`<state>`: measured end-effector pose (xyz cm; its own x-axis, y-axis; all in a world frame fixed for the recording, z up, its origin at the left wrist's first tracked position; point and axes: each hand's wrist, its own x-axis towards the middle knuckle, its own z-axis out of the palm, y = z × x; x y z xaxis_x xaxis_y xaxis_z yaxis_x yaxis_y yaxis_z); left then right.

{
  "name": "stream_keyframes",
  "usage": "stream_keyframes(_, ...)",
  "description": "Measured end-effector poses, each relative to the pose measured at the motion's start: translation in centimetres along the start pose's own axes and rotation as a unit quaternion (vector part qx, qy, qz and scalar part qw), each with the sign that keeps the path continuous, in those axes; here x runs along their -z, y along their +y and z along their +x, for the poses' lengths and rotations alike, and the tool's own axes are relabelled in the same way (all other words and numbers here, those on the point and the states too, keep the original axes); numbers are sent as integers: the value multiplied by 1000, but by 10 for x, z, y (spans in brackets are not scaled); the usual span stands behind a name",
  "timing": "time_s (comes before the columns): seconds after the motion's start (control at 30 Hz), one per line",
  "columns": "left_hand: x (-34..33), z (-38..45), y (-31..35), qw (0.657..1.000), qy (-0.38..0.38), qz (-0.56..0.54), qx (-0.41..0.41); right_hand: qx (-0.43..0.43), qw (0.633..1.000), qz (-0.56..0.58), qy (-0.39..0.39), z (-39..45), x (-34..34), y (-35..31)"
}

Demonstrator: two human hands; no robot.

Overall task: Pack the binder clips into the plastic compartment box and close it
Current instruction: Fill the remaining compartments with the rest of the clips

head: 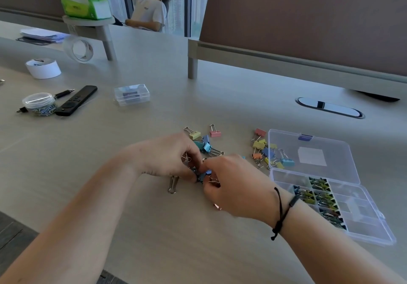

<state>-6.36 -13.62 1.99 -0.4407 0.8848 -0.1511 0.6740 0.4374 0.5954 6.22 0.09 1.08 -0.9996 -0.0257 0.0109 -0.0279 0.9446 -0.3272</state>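
Both hands meet over a cluster of blue binder clips (202, 176) on the table centre. My left hand (167, 158) curls its fingers round clips there, and my right hand (233, 186) pinches the same blue clips from the right. Loose coloured binder clips (204, 143) lie just beyond my hands, and another pile (263, 151) sits beside the box. The clear plastic compartment box (361, 215) lies open at the right, its lid (312, 153) flat behind it. Several left compartments hold packed clips (319, 193); what lies under my palms is hidden.
At the far left are a jar of paper clips (39, 104), a black remote (76, 100), a pen, a white tape roll (43, 68) and a clear tape roll (79, 49). A small clear case (132, 94) sits mid-table. A desk cable port (329, 107) lies behind the box.
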Motion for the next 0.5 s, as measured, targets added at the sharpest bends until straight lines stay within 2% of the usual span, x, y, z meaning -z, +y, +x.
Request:
stream_keyframes(0.17, 3, -3, -1, 1000, -7, -18, 10, -24, 1000, 2, 13, -3, 1, 3)
stream_keyframes(0.5, 4, -1, -3, 1000, -3, -7, 24, -28, 999, 18, -35, -4, 6, 4)
